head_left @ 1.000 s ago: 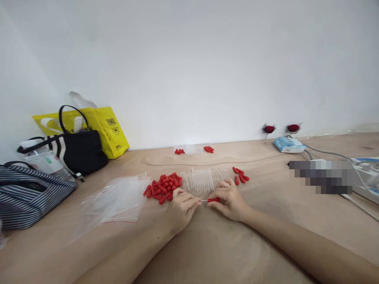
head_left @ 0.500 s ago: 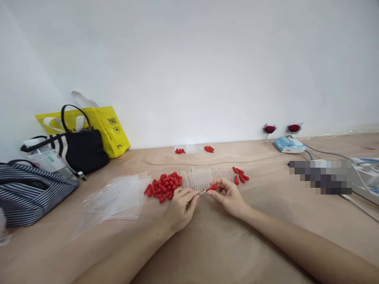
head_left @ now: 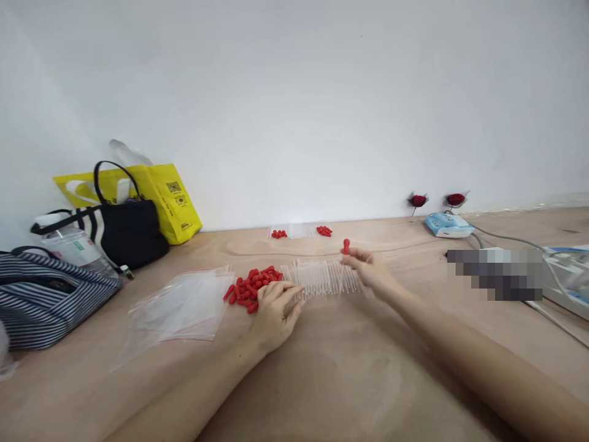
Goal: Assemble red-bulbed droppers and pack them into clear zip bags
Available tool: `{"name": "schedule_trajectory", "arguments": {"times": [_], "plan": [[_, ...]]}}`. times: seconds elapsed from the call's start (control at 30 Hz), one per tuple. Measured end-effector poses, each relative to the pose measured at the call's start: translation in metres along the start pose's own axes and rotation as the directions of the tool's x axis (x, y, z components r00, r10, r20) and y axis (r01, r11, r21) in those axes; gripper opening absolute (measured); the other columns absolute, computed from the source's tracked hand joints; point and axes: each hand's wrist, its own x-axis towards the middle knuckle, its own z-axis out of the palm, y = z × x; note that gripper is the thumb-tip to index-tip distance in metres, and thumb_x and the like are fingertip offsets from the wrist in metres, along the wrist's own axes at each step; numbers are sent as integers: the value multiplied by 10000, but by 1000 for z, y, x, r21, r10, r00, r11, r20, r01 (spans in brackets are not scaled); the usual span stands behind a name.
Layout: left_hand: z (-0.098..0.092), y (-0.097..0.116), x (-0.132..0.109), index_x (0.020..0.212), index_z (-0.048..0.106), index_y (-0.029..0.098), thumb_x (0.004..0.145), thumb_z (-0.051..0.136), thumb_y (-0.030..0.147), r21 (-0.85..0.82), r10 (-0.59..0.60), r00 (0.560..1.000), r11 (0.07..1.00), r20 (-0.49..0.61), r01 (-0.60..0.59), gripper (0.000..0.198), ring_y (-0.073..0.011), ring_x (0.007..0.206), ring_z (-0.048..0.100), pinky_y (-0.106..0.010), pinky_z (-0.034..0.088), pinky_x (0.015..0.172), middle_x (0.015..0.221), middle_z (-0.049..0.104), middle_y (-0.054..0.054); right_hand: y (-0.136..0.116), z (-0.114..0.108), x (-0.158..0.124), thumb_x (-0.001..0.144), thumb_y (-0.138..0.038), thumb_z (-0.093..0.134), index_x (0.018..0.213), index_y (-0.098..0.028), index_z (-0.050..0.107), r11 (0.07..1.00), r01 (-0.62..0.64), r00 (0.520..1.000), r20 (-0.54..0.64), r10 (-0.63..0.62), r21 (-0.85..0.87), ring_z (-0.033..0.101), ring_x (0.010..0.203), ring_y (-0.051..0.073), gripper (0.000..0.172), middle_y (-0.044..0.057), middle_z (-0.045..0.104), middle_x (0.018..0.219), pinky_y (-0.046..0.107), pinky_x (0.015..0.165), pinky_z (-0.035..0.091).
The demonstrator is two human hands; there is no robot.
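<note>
Head view, right hand: my right hand is raised a little over the desk, at the right end of the row of tubes. Its fingers are pressed together in a pinch on a dropper.
Dropper: the dropper stands upright in that pinch, red cap on top. Its clear stem points down in front of the tubes, but the stem is too faint to follow to its tip.
Left hand: my left hand lies palm down on the desk. The fingers are spread and hold nothing, and the tips lie at the near edge of the caps and tubes.
Red caps: a loose heap of red caps lies just left of the tubes, touching my left fingertips.
Clear tubes: the clear tubes lie side by side in one row between my two hands.
Plastic bags: flat clear plastic bags lie left of the heap.
Left edge: a striped bag, a black handbag and a yellow bag sit by the wall.
Far edge: two small bunches of caps lie near the wall.
Right side: a blue box with a cable, and two red roses behind it.
</note>
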Motion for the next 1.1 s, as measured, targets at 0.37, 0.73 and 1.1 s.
{"name": "schedule_trajectory", "arguments": {"times": [0.37, 0.73, 1.1], "plan": [[-3, -12, 1, 838, 633, 242, 764, 544, 219, 183, -73, 997, 980, -39, 79, 118, -213, 879, 514, -399, 274, 790, 888, 626, -26, 35, -14, 42, 663, -309, 583, 854, -168, 563, 819, -170, 983, -154, 101, -548, 591, 828, 251, 238, 88, 651, 791, 339, 730, 378], [-5, -11, 9, 709, 631, 237, 768, 530, 273, 234, -204, 979, 953, 13, 195, 122, -224, 925, 491, -409, 262, 810, 916, 617, -19, 35, -20, 41, 735, -374, 483, 797, -197, 612, 720, -123, 990, -129, 47, -683, 597, 825, 238, 227, 72, 667, 787, 352, 758, 363], [27, -29, 100, 876, 659, 233, 776, 416, 435, 423, -504, 830, 824, 239, 378, 331, -297, 1074, 409, -444, 289, 855, 1071, 584, -89, 62, -63, 49, 741, -403, 478, 780, -213, 668, 756, -149, 988, -116, 97, -638, 615, 703, 189, 271, 44, 677, 714, 241, 547, 370]]}}
